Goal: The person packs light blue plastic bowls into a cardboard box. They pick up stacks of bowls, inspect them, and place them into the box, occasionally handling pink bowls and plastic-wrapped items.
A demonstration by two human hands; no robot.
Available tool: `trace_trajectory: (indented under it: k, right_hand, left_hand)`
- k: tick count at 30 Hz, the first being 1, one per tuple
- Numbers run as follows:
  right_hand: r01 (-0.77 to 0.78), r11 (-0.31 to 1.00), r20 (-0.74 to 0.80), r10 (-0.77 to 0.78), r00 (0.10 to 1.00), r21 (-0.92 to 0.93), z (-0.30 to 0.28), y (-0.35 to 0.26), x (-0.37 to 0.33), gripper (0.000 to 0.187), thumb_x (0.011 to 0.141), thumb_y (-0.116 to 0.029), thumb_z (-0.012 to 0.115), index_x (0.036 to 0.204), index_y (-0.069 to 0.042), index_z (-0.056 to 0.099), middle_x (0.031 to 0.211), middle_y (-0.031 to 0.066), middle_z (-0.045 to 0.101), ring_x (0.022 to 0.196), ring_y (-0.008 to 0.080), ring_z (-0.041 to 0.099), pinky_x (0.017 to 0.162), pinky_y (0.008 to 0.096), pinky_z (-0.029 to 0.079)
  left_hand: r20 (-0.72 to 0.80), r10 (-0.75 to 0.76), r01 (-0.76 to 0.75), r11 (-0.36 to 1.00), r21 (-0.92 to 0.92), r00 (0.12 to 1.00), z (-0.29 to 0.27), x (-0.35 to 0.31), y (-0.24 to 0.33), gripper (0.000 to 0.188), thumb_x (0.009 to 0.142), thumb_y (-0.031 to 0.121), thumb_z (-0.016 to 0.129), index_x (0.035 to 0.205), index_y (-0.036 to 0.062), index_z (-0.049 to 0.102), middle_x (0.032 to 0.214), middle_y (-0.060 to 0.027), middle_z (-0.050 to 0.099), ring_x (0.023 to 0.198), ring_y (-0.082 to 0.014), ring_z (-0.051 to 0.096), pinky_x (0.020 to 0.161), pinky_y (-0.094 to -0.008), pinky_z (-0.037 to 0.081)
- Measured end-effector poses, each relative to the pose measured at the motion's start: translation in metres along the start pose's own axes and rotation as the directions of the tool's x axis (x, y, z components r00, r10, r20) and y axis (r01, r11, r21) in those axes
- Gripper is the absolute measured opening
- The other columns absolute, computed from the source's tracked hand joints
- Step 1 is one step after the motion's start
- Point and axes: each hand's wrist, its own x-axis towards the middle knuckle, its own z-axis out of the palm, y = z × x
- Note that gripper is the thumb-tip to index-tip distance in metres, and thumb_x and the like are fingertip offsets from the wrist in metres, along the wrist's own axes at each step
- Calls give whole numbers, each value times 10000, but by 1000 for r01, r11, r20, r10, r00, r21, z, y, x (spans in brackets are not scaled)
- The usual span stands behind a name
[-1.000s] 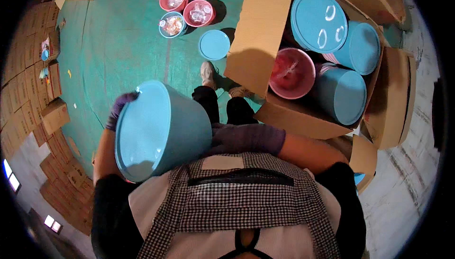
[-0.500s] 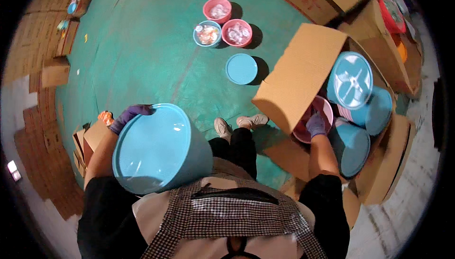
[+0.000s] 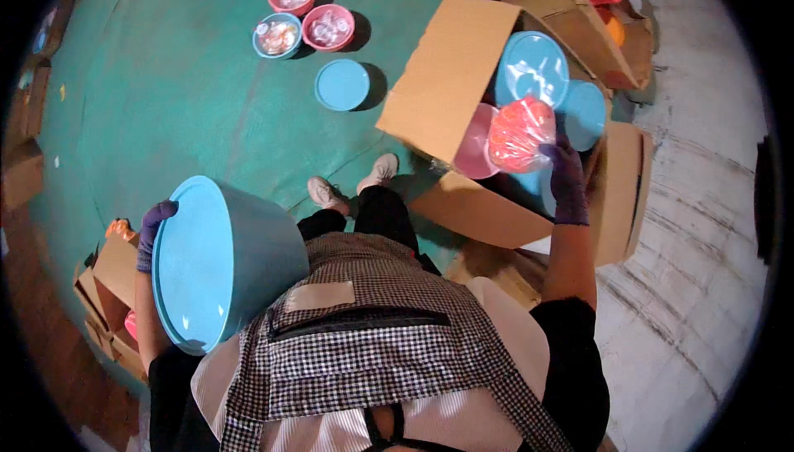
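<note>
My left hand (image 3: 155, 233), in a purple glove, grips the rim of a large light-blue plastic tub (image 3: 269, 237). The tub is tilted on its side against my body, its flat round end facing left. In my right hand (image 3: 568, 179), also gloved, is a clear plastic bag with orange-red contents (image 3: 523, 133), held by its edge. It hangs above an open cardboard box (image 3: 451, 71), partly covering a pink tub (image 3: 474, 146) and the blue tubs (image 3: 533, 63) inside.
On the green floor stand two pink tubs (image 3: 328, 27) and a blue one (image 3: 277, 36) holding clear packets, beside a lone blue tub (image 3: 341, 85). More cardboard boxes (image 3: 571, 22) lie at the far right. Another open box (image 3: 116, 270) is left of my left arm.
My right hand has come up out of the pink tub with the orange-red bag. The view has swung right, and the blue tub in my left hand has tipped further onto its side.
</note>
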Motion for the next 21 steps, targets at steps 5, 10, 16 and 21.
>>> trace_trajectory:
  k: [5,10,16,21]
  right_hand:
    - [158,983,-40,-155,987,95,-12,-88,-51,362,863,-89,535,1207,20,569,1207,151,597,1148,249,551,1014,368,425]
    - [-21,778,42,-6,999,628,50,-148,-65,282,920,-117,502,1141,26,602,1167,161,624,1070,237,606,952,382,482]
    - [217,851,264,-375,888,479,66,-123,-36,365,958,-212,462,1226,23,538,1204,149,608,1074,268,604,945,395,484]
    - [73,838,336,-295,895,541,112,-150,-26,407,968,-225,411,1280,24,492,1245,152,578,1112,278,581,976,392,462]
  left_hand:
    - [181,136,-132,991,-34,974,0,17,-3,309,768,279,653,930,16,644,847,-138,670,712,-259,641,668,-392,546]
    - [99,123,-113,989,-100,987,16,-7,2,461,742,322,642,1011,-52,656,884,-206,695,727,-324,677,679,-428,575]
    - [-85,192,-197,979,-56,978,26,-34,-1,434,743,344,653,964,-29,660,842,-188,692,697,-310,670,665,-430,573]
    - [-180,266,-286,954,-92,947,-23,-36,-31,396,742,352,670,937,7,665,822,-156,690,688,-290,664,669,-426,571]
